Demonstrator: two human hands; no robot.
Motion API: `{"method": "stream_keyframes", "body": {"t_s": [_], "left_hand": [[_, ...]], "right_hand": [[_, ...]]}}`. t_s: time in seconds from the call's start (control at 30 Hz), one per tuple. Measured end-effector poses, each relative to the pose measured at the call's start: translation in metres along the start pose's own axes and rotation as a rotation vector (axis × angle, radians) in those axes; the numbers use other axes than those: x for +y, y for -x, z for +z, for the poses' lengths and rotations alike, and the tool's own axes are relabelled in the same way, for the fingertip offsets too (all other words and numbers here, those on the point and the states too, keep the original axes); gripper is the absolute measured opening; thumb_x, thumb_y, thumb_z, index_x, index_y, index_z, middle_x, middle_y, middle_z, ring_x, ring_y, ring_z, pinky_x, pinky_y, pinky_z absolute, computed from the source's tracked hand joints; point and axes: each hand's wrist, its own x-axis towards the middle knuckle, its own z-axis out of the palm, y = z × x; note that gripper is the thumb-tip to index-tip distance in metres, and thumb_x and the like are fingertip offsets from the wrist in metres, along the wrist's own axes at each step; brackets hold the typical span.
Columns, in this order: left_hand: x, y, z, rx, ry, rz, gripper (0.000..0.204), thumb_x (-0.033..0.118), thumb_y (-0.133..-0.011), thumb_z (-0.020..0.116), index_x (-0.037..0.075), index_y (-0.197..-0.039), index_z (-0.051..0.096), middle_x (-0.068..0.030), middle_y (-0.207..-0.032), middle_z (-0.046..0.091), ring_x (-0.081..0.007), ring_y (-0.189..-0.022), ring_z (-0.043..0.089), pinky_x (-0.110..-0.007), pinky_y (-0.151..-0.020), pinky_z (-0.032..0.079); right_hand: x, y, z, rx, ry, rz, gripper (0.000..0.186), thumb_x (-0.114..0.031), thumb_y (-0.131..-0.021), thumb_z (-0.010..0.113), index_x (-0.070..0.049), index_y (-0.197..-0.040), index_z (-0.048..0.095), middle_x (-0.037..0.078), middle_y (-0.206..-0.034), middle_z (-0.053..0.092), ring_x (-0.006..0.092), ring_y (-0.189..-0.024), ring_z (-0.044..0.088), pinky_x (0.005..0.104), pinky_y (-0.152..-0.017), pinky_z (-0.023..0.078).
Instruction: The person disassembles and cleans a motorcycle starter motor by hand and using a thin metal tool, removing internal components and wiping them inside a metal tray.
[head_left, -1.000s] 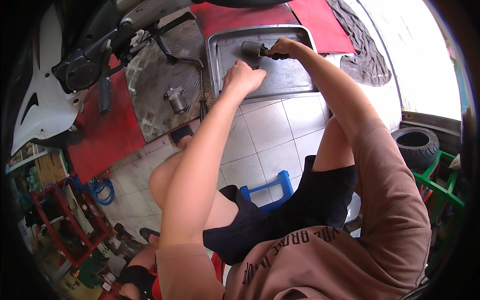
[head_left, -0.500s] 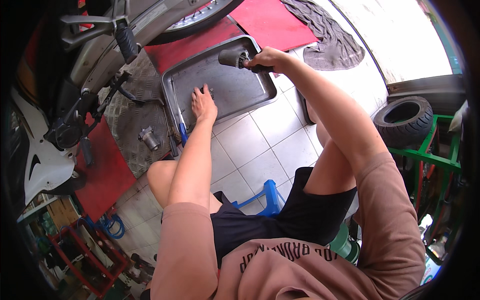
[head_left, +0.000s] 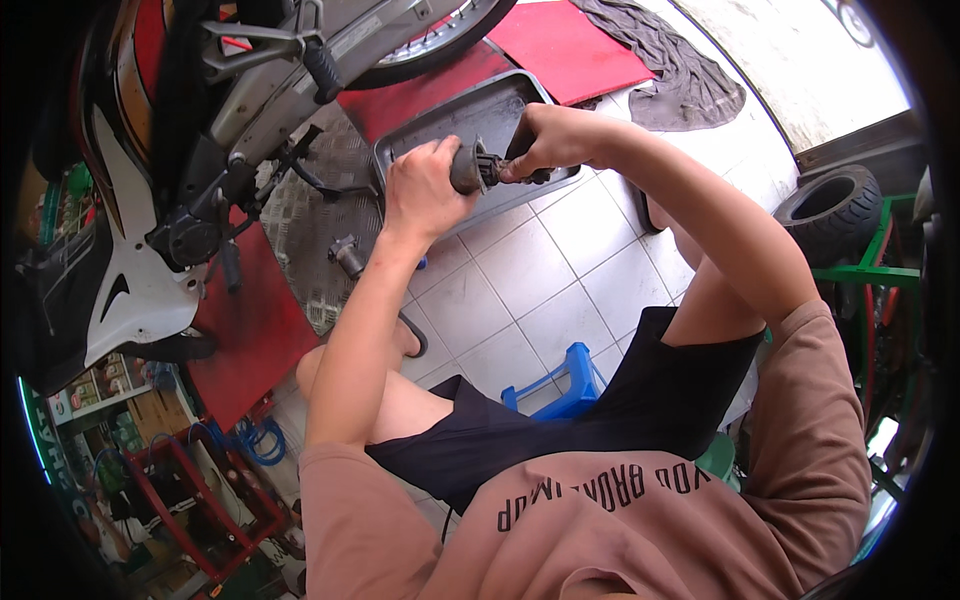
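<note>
With my left hand (head_left: pixel 425 190) wrapped tight around the dark cylindrical part (head_left: pixel 468 170), my right hand (head_left: pixel 545 140) should turn what looks like a tool squarely, over the metal tray (head_left: pixel 440 125).

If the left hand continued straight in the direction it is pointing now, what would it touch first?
The left hand already grips the dark cylindrical part and points toward the right hand. Going straight on, it would probably meet that hand first; the grey metal tray lies below, though depth is unclear.
</note>
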Motion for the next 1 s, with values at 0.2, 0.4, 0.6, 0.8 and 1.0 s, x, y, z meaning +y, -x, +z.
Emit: {"method": "stream_keyframes", "body": {"t_s": [0.2,0.4,0.6,0.8,1.0], "left_hand": [[0.020,0.056,-0.041,-0.102,-0.040,-0.115,0.041,0.019,-0.060,0.074,-0.002,-0.095,0.065,-0.0188,-0.081,0.066,-0.0356,-0.076,0.066,-0.042,-0.070,0.052],[0.030,0.082,-0.049,-0.125,-0.029,-0.145,0.039,0.020,-0.062,0.076,-0.002,-0.090,0.063,-0.0181,-0.076,0.066,-0.0354,-0.071,0.066,-0.042,-0.066,0.053],[0.032,0.097,-0.052,-0.077,0.014,-0.118,0.039,0.019,-0.060,0.078,-0.001,-0.089,0.061,-0.0147,-0.075,0.064,-0.0322,-0.070,0.065,-0.040,-0.063,0.052],[0.036,0.106,-0.050,-0.153,0.031,-0.057,0.037,0.014,-0.057,0.078,0.002,-0.086,0.059,-0.0104,-0.071,0.059,-0.0294,-0.066,0.062,-0.039,-0.059,0.050],[0.017,0.118,-0.052,-0.090,0.156,-0.062,0.039,0.013,-0.055,0.077,0.001,-0.088,0.061,-0.0142,-0.076,0.062,-0.0315,-0.068,0.063,-0.038,-0.061,0.051]], "right_hand": [[-0.024,0.035,0.041,0.029,0.318,-0.318,0.029,-0.025,-0.077,0.073,0.002,-0.086,0.071,0.022,-0.075,0.066,0.0356,-0.073,0.065,0.0392,-0.069,0.052],[-0.023,0.045,0.065,0.031,0.305,-0.415,0.027,-0.020,-0.080,0.071,0.007,-0.083,0.066,0.021,-0.066,0.061,0.0385,-0.060,0.058,0.0390,-0.059,0.048],[-0.023,0.055,0.073,-0.053,0.289,-0.349,0.030,-0.022,-0.084,0.067,0.008,-0.086,0.064,0.023,-0.061,0.056,0.0397,-0.058,0.056,0.0405,-0.057,0.046],[-0.011,0.070,0.083,-0.111,0.212,-0.325,0.030,-0.024,-0.087,0.062,0.004,-0.079,0.063,0.022,-0.053,0.051,0.0401,-0.056,0.056,0.0438,-0.055,0.045],[0.017,0.089,0.069,0.012,0.208,-0.427,0.025,-0.019,-0.087,0.062,0.006,-0.088,0.059,0.019,-0.059,0.049,0.0363,-0.055,0.050,0.0403,-0.055,0.040]]}}
